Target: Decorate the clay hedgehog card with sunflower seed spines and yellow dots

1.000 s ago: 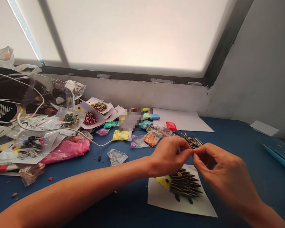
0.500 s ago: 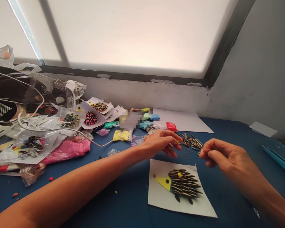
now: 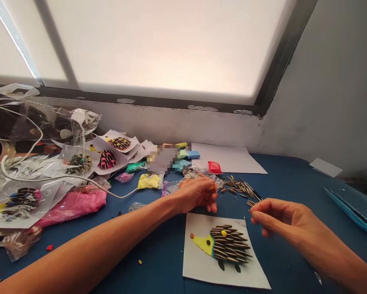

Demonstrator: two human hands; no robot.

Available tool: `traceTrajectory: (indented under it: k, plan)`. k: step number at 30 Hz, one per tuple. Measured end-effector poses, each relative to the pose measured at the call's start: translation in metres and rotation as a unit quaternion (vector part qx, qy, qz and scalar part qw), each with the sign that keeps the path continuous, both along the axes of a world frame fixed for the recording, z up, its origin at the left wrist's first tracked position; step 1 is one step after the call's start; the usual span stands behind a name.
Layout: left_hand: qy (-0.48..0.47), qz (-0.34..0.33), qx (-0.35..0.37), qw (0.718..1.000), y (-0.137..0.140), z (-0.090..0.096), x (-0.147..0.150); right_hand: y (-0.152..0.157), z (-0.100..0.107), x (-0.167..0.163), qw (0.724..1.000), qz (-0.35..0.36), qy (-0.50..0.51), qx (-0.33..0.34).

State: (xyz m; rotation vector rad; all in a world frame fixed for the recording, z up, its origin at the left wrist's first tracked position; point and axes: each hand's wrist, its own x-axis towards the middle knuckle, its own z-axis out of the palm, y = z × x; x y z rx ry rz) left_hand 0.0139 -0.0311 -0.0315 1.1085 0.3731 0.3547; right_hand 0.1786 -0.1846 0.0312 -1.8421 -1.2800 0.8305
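My left hand [image 3: 198, 195] hovers just beyond the card, fingers curled, a small yellow bit of modelling clay [image 3: 213, 187] at its fingertips. On the right, thumb and forefinger of my right hand [image 3: 281, 218] are pinched together; what they hold, if anything, cannot be made out. Between and below both hands lies a white card [image 3: 198, 265] bearing a hedgehog. It has a yellow clay face [image 3: 201, 243], striped sunflower seeds [image 3: 232, 247] as spines, and one yellow clay dot [image 3: 224, 233] on its back. Neither hand touches the card.
Loose sunflower seeds [image 3: 240, 187] lie behind the hands, near a red clay packet [image 3: 214, 167] and white paper [image 3: 232, 157]. More clay packets, such as the yellow one [image 3: 149, 181], stand left. Finished hedgehog cards [image 3: 118, 143], plastic bags and a white cable [image 3: 63, 178] crowd the far left. A blue case [image 3: 350, 212] lies right.
The view has shifted slightly, so most things sit further left. My left hand has drawn back nearer the card's top edge, its fingers more curled. My right hand stays pinched.
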Motion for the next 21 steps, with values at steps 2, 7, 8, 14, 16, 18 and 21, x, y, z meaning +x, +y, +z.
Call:
traceTrajectory:
  k: [2,7,8,14,16,18,21]
  plan:
    - [0.001,0.004,0.011,1.0,-0.001,-0.001,0.001,0.002,0.0,-0.002,1.0,-0.006,-0.002,-0.001]
    - [0.001,0.006,0.018,1.0,-0.003,-0.006,0.002,0.004,-0.007,-0.001,0.999,-0.022,-0.031,0.01]
    - [0.002,0.007,0.02,1.0,-0.003,-0.006,0.002,0.003,-0.009,0.0,0.999,-0.023,-0.034,0.011]
    - [0.028,0.016,0.043,0.999,-0.006,0.0,0.003,0.002,-0.016,0.005,0.999,-0.026,-0.027,0.01]
    - [0.042,0.007,0.055,0.998,-0.008,0.004,0.005,0.004,-0.017,0.004,0.999,-0.015,-0.041,0.009]
    - [0.053,-0.001,0.073,0.996,-0.009,0.007,0.005,0.005,-0.018,0.003,0.999,-0.001,-0.047,0.009]
    - [0.057,0.001,0.103,0.993,-0.012,0.007,0.006,0.004,-0.02,0.002,0.999,-0.012,-0.031,0.004]
